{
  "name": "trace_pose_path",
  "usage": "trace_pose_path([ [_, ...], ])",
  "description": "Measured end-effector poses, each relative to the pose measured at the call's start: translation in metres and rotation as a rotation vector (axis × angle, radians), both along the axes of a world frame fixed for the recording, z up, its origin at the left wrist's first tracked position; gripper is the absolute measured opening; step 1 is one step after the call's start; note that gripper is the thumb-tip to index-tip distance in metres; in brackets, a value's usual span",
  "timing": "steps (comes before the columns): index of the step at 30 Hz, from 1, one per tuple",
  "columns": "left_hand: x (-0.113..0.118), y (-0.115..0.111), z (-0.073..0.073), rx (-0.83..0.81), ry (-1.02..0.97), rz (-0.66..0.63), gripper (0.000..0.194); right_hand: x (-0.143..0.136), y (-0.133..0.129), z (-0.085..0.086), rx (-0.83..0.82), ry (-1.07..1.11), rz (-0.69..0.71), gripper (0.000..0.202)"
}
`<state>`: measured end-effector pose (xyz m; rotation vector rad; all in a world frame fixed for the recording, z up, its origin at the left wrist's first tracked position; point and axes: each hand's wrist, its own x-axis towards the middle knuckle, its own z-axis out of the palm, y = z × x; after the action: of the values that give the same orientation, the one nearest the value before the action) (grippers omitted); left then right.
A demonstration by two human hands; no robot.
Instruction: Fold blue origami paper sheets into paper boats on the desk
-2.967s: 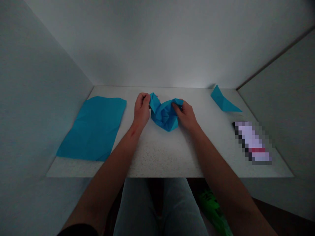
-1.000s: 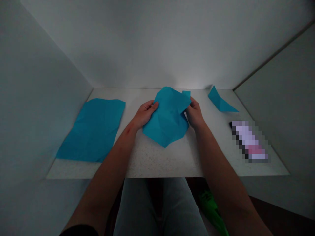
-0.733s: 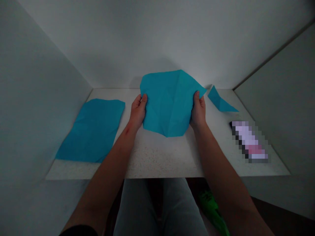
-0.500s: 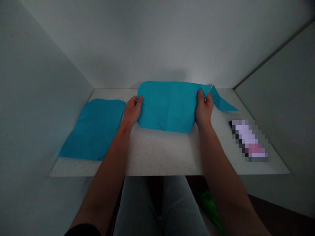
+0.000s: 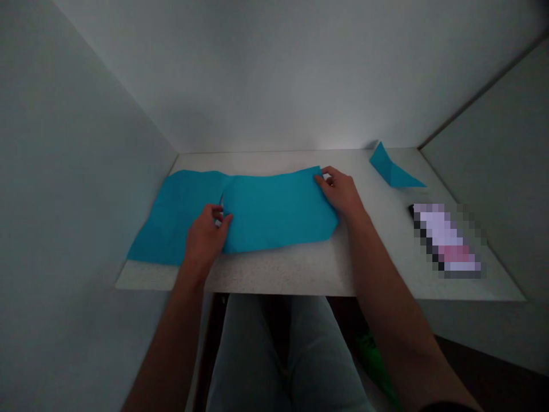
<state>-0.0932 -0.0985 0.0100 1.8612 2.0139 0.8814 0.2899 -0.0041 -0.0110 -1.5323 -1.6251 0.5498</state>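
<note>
A blue sheet of paper [image 5: 277, 212] lies low over the middle of the white table, its left edge close to or over a second blue sheet [image 5: 171, 220]. My left hand [image 5: 209, 234] pinches the middle sheet's left edge between thumb and fingers. At its upper right edge, my right hand [image 5: 338, 189] grips the same sheet near the corner. The second sheet lies flat on the left side, partly behind my left hand. A small folded blue piece of paper [image 5: 391, 170] stands at the back right, touched by neither hand.
On the right of the white table [image 5: 386, 246] lies a phone [image 5: 448, 240] with a blurred screen. Pale walls enclose the table at the back and both sides. Below the front edge are my legs and a green object [image 5: 375, 363].
Both hands have moved left and slightly down with the middle sheet, toward the left sheet. The small folded piece now stands apart from my right hand. The view has shifted slightly.
</note>
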Motion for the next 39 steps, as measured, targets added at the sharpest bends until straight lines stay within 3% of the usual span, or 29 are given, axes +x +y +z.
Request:
trace_pose_path([
  [3, 0.025, -0.019, 0.007, 0.107, 0.251, 0.016, 0.05, -0.007, -0.003, 0.002, 0.064, -0.185, -0.002, 0.04],
  [7, 0.079, -0.019, 0.004, 0.042, 0.306, -0.317, 0.066, -0.016, -0.012, 0.014, 0.219, -0.249, -0.03, 0.044],
  [12, 0.11, -0.013, -0.016, -0.152, 0.42, -0.37, 0.096, -0.045, -0.036, 0.028, 0.185, -0.348, 0.212, 0.042],
  [16, 0.106, -0.012, -0.019, -0.16, 0.462, -0.358, 0.093, -0.073, -0.062, 0.014, 0.069, -0.547, 0.361, 0.054],
  [19, 0.094, -0.003, -0.016, -0.193, 0.451, -0.354, 0.075, -0.08, -0.081, -0.006, 0.008, -0.595, 0.428, 0.063],
  [21, 0.084, 0.006, -0.015, -0.185, 0.441, -0.329, 0.071, -0.073, -0.092, -0.016, 0.004, -0.618, 0.432, 0.069],
  [25, 0.071, 0.017, -0.019, -0.136, 0.415, -0.277, 0.084, -0.044, -0.102, -0.021, -0.032, -0.668, 0.382, 0.076],
  [29, 0.074, 0.017, -0.024, -0.12, 0.4, -0.242, 0.092, -0.027, -0.089, -0.011, -0.122, -0.743, 0.229, 0.077],
  [32, 0.079, 0.015, -0.025, -0.109, 0.401, -0.241, 0.097, -0.045, -0.072, -0.004, -0.074, -0.772, 0.153, 0.075],
  [36, 0.079, 0.013, -0.024, -0.092, 0.398, -0.236, 0.095, -0.083, -0.054, -0.004, -0.054, -0.729, 0.337, 0.073],
  [39, 0.077, 0.009, -0.024, -0.105, 0.4, -0.225, 0.096, -0.085, -0.042, -0.007, -0.127, -0.71, 0.311, 0.075],
])
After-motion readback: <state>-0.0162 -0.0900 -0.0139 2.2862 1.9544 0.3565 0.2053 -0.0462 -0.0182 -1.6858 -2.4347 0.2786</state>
